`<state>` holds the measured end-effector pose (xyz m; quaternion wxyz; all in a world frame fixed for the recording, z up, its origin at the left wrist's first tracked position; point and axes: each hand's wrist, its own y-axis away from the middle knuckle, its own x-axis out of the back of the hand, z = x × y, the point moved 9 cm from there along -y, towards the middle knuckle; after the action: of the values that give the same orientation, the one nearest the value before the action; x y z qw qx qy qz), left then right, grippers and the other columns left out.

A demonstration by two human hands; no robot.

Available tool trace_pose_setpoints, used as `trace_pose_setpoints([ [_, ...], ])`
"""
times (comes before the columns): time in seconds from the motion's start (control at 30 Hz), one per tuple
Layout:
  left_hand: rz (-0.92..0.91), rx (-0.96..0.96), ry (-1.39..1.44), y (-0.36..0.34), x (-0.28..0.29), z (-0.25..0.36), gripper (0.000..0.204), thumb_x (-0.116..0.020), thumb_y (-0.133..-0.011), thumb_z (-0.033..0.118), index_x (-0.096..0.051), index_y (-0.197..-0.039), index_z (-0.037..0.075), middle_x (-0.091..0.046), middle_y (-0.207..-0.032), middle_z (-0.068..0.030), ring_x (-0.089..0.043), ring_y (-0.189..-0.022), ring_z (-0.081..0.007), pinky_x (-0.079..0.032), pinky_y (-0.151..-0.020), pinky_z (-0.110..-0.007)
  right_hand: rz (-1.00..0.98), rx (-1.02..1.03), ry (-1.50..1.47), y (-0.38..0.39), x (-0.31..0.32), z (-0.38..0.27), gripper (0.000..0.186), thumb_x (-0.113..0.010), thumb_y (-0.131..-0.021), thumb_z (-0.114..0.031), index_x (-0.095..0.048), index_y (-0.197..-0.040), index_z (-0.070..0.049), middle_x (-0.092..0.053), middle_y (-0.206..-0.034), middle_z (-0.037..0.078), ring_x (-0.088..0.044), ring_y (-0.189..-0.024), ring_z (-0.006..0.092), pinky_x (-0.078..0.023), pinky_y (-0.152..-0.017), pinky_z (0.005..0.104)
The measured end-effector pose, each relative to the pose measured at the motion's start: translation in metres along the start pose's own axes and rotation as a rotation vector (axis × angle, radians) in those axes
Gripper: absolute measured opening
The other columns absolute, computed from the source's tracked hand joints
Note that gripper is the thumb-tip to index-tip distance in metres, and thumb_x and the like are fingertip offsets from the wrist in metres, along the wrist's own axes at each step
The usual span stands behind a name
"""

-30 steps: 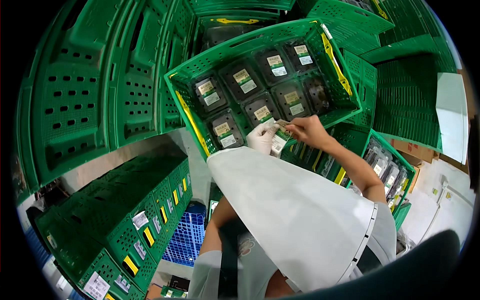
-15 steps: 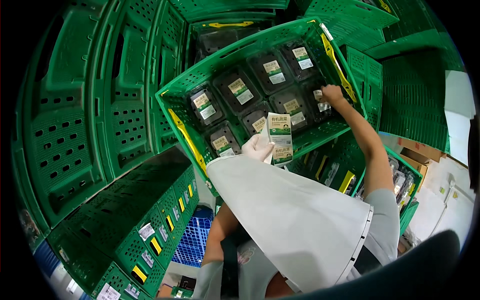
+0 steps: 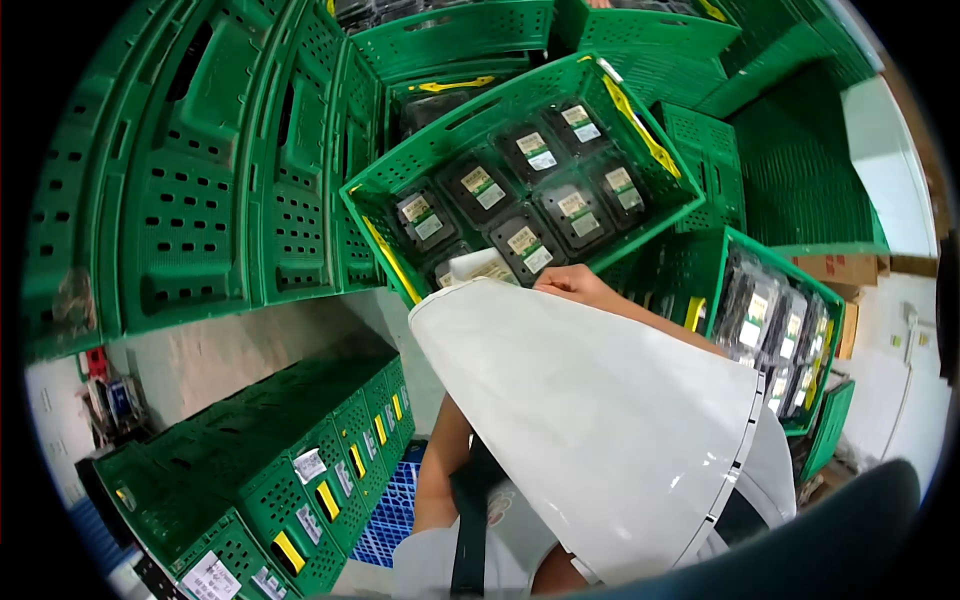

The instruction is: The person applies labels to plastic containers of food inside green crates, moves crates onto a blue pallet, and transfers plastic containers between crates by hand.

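A green crate (image 3: 668,208) holds several clear-lidded dark plastic boxes, each bearing a cream, green and white label (image 3: 483,187). My left hand (image 3: 474,264), gloved in white, is at the crate's near left side, mostly hidden. It grips a strip of labels (image 3: 494,271). A broad white sheet (image 3: 590,390), apparently label backing, stretches from there toward me and covers much of the lower middle. At the crate's near rim, my right hand (image 3: 577,284) is bare, its fingers pinched together beside the strip; whatever is between them is hidden.
Tall stacked green crates (image 3: 210,180) line the left. Lower left stands a row of crates with yellow handles (image 3: 288,551), beside a blue pallet (image 3: 388,510). A crate of packed boxes (image 3: 757,305) sits at right, and more crates (image 3: 455,40) stand behind.
My right hand has left the far-right box, whose label now shows fully, and come back beside my left hand. The label strip has dropped lower behind the white sheet. The view has shifted.
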<state>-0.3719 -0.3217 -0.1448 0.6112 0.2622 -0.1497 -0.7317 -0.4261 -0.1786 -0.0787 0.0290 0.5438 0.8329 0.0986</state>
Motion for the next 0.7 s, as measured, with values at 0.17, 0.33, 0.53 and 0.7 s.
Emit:
trace_pose_setpoints([
  [0.17,-0.103,-0.039,-0.067,0.055,0.021,-0.029,0.031,-0.066,-0.079,0.017,-0.056,-0.106,0.006,-0.062,-0.086,-0.0048,-0.059,-0.078,-0.0180,-0.046,-0.072,-0.031,0.272,-0.102,0.040,0.052,-0.038,0.012,0.032,-0.066,-0.077,-0.022,-0.057,-0.099,-0.001,-0.061,-0.081,0.012,-0.054,-0.068,0.0146,-0.043,-0.059,0.0275],
  [0.33,0.135,-0.471,-0.465,0.099,0.048,0.035,0.033,-0.066,-0.078,0.017,-0.055,-0.108,0.006,-0.060,-0.085,-0.0053,-0.058,-0.077,-0.0199,-0.046,-0.072,-0.032,0.069,-0.034,0.178,0.084,-0.090,0.014,0.038,-0.068,-0.074,-0.022,-0.056,-0.104,-0.001,-0.061,-0.074,0.008,-0.055,-0.065,0.0118,-0.044,-0.061,0.0272],
  [0.53,-0.331,-0.802,-1.135,0.100,0.022,0.013,0.041,-0.059,-0.080,0.010,-0.047,-0.119,0.005,-0.054,-0.107,-0.0087,-0.055,-0.094,-0.0232,-0.044,-0.079,-0.033,0.149,0.116,-0.252,0.138,-0.091,-0.066,0.027,-0.060,-0.085,-0.018,-0.057,-0.108,-0.005,-0.063,-0.076,0.003,-0.053,-0.067,0.0045,-0.043,-0.059,0.0218],
  [0.7,-0.496,-0.601,-0.322,0.091,-0.064,0.007,0.049,-0.052,-0.082,0.005,-0.038,-0.129,0.002,-0.045,-0.126,-0.0121,-0.048,-0.111,-0.0245,-0.041,-0.088,-0.034,-0.239,0.236,0.197,0.161,-0.162,-0.092,0.037,-0.060,-0.084,-0.024,-0.054,-0.115,-0.006,-0.063,-0.082,0.011,-0.063,-0.072,0.0193,-0.048,-0.064,0.0318],
])
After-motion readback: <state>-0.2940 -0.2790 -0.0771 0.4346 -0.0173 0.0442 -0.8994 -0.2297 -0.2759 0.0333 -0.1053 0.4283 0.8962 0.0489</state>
